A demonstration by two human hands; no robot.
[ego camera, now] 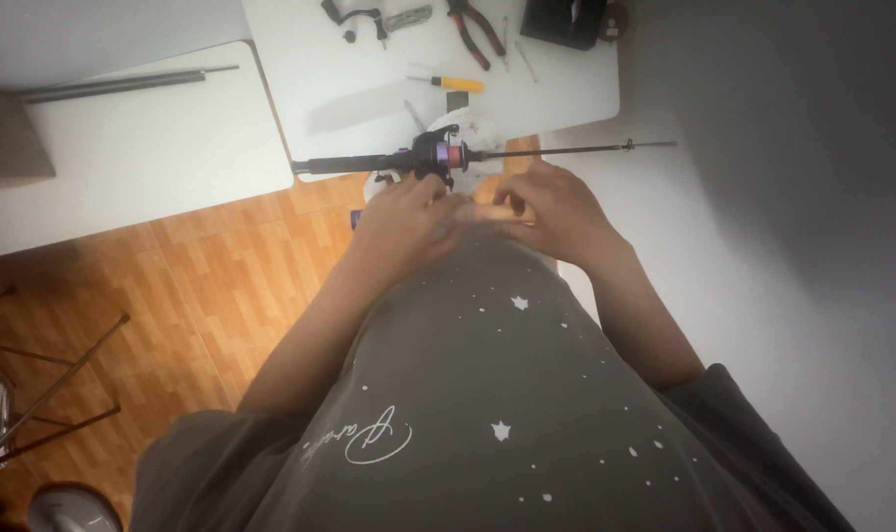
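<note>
Grey star-speckled shirt fabric [507, 394] fills the near part of the view, and both forearms run out from it toward the far edge of the table. Just beyond the shirt the two hands meet. Left hand [408, 222] is curled with its fingers bent inward, its fingertips up against the underside of the black fishing rod with a purple-and-red spinning reel [438, 153]; whether it actually clasps the reel foot or only rests beside it I cannot tell. Right hand [556, 212] is closed in a pinch, thumb against forefinger, on something too small or thin to make out — possibly line, though nothing shows.

That rod lies crosswise, left to right, along the near edge of the white table [369, 99], its handle pointing left and its thin blank reaching right past the table's corner. A bit of white cloth [467, 126] sits under the reel.

Judging from this, fine work near the reel would go best with the rod kept flat on the table, the left hand steadying the reel seat while the right keeps its pinch close to the spool — short, tensioned movements, not long pulls.

Farther off lie a yellow-handled screwdriver [453, 83], red-handled pliers [475, 32], a grey folding multi-tool [408, 17] and a black box [564, 20]. On a second white table at the left rests a dark tube [113, 85]. Wooden floor [201, 286] shows below.
</note>
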